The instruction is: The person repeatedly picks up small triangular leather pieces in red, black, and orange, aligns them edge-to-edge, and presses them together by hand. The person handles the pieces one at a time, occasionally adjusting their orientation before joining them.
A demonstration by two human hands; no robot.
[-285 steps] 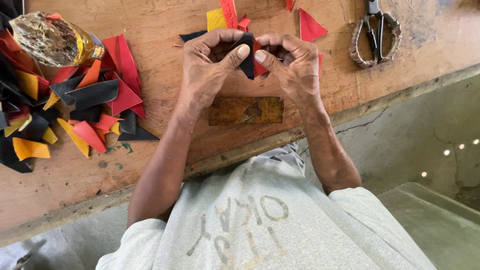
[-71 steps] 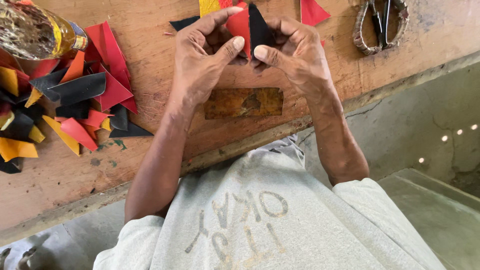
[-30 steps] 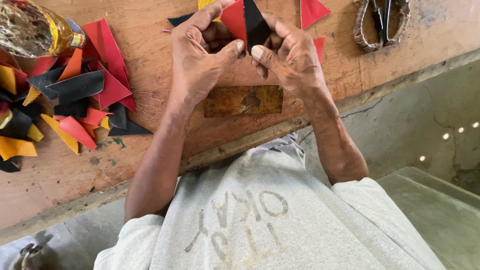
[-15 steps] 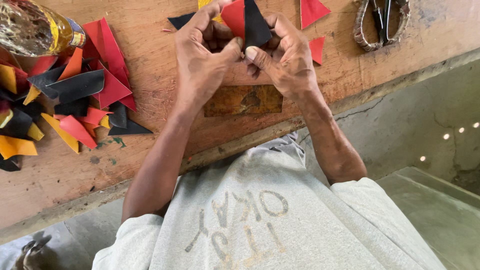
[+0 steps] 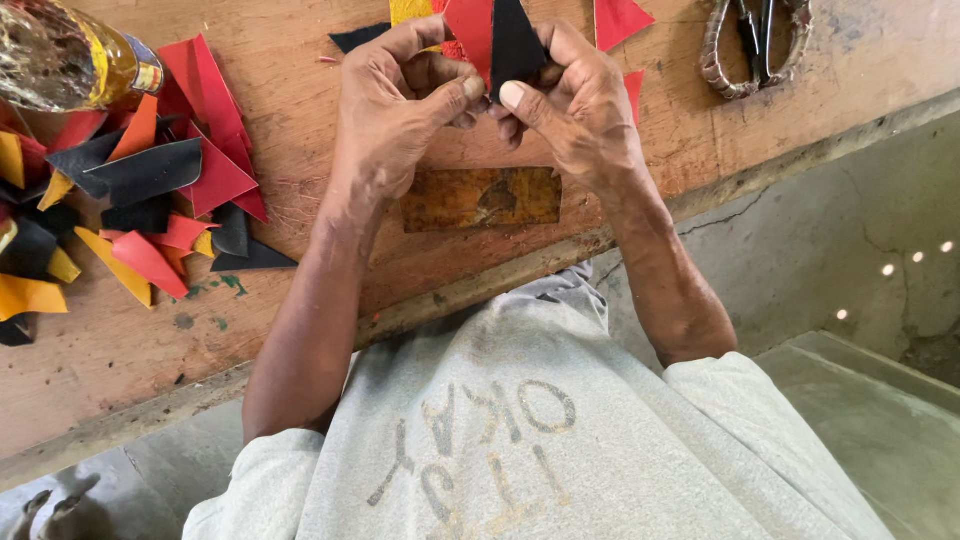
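Observation:
My left hand (image 5: 395,105) and my right hand (image 5: 575,105) meet over a wooden workbench (image 5: 300,290), thumbs almost touching. Between them they pinch a joined piece of cut material, a red triangle (image 5: 470,25) next to a black triangle (image 5: 515,40), standing up above my fingers. The lower edge of the piece is hidden behind my thumbs. A yellow scrap (image 5: 410,10) and further red scraps (image 5: 620,20) lie on the bench just beyond my hands.
A heap of red, black and yellow cut scraps (image 5: 130,200) covers the bench's left side, next to a clear bottle with yellowish liquid (image 5: 60,60). Scissors with wrapped handles (image 5: 755,40) lie at the top right. A worn rectangular plate (image 5: 480,198) sits below my hands.
The red and black piece has risen between my fingers and my thumbs have closed in on its lower edge. My hands shifted slightly up the bench.

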